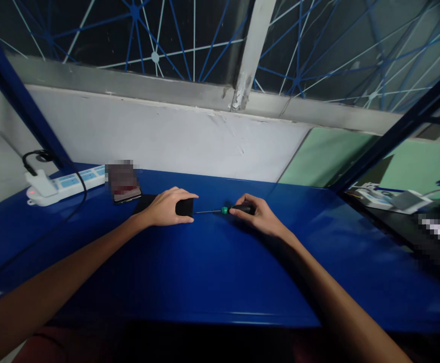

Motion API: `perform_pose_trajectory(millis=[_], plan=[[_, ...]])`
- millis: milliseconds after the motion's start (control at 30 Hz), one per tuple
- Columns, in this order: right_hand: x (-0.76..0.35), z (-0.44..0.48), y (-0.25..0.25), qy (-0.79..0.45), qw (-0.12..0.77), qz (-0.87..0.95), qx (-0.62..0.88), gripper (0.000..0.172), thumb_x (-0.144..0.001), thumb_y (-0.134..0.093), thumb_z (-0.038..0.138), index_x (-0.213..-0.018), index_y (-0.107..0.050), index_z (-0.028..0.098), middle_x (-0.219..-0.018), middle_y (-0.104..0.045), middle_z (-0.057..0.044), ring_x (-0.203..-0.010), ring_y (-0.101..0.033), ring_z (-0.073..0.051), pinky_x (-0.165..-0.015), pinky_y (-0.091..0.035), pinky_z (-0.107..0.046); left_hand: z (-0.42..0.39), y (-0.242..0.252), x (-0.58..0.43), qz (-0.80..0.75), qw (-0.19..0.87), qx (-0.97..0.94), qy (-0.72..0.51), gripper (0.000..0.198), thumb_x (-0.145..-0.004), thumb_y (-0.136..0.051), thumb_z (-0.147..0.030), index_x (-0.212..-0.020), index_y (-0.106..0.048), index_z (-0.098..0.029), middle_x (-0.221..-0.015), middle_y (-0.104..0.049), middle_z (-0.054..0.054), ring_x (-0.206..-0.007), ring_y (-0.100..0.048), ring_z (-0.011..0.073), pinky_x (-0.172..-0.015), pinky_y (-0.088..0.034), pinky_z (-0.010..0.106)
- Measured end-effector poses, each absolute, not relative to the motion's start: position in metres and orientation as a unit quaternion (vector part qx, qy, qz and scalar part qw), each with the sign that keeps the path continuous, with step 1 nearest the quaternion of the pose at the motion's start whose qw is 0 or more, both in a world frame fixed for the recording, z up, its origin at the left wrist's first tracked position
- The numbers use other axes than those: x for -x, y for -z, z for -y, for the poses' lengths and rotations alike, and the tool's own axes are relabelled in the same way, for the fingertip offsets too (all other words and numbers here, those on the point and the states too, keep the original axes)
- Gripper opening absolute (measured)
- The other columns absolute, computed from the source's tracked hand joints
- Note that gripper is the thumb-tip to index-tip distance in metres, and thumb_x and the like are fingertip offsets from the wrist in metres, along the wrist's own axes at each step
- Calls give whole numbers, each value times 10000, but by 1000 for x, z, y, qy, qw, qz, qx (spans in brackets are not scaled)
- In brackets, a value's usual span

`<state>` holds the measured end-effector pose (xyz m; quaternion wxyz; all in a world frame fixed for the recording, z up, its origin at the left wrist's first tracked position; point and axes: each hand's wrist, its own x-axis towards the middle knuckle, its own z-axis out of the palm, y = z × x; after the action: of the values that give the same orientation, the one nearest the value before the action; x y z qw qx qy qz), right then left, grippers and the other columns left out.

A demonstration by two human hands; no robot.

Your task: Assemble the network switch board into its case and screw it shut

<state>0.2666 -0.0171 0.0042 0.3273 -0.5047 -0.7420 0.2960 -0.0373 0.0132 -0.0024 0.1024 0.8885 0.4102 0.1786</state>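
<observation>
Head view | right hand grasps screwdriver, tip left | left hand clasps black device

A glossy blue metal tabletop runs beneath a pale grey plaster wall. Above it, dark window panes carry blue and white geometric line patterns. A light green panel stands at right. Lighting is dim.

We are seeing two bare forearms coming in from the bottom corners, no sleeves showing anywhere in frame. Our left hand and right hand are wearing no gloves, rings, watch or bands. Fingers are looking slim, nails short. Upper arms are running out of view.
</observation>
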Motion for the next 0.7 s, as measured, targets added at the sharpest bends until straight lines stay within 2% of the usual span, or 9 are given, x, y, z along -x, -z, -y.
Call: perform_pose_trajectory(millis=[100,200,300,400,500,700], plan=[[-265,18,-5,-224,317,762,519,377,-830,-610,560,-816,-636,184,-679,-554,-9,-586,-420,-128,-544,-312,-281,-14,3,37,-406,100,-890,-182,644,-758,-681,-557,-1331,-551,-295,-1263,-618,90,-1158,-534,300,-955,-428,461],[-262,22,-8,-198,297,769,530,417,-894,-505,571,-844,-655,185,-652,-540,-6,-550,-398,-122,-523,-286,-285,-14,4,37,-407,103,-890,-180,644,-760,-682,-555,-1336,-545,-301,-1266,-615,91,-1155,-534,298,-953,-430,461],[-263,22,-6,-229,311,764,518,347,-848,-594,547,-920,-590,207,-670,-528,13,-568,-420,-126,-534,-313,-279,-14,5,38,-404,103,-890,-182,641,-762,-682,-552,-1337,-541,-306,-1261,-615,89,-1153,-534,296,-949,-434,461],[-267,18,1,-317,326,749,482,403,-763,-714,472,-995,-487,233,-730,-546,20,-628,-469,-141,-563,-364,-280,-14,5,39,-401,98,-892,-188,637,-761,-679,-557,-1332,-546,-309,-1247,-623,89,-1142,-537,300,-938,-438,463],[-270,13,6,-368,333,731,468,383,-763,-713,454,-952,-464,231,-714,-540,22,-614,-460,-134,-552,-362,-278,-13,5,39,-406,99,-890,-181,642,-760,-675,-555,-1337,-543,-306,-1257,-617,89,-1149,-533,304,-931,-441,462],[-269,16,-4,-288,307,745,517,371,-777,-673,553,-768,-620,186,-625,-474,22,-571,-379,-116,-513,-283,-270,-12,4,37,-406,92,-892,-176,648,-764,-675,-546,-1344,-540,-289,-1268,-611,90,-1155,-532,300,-952,-436,451]])
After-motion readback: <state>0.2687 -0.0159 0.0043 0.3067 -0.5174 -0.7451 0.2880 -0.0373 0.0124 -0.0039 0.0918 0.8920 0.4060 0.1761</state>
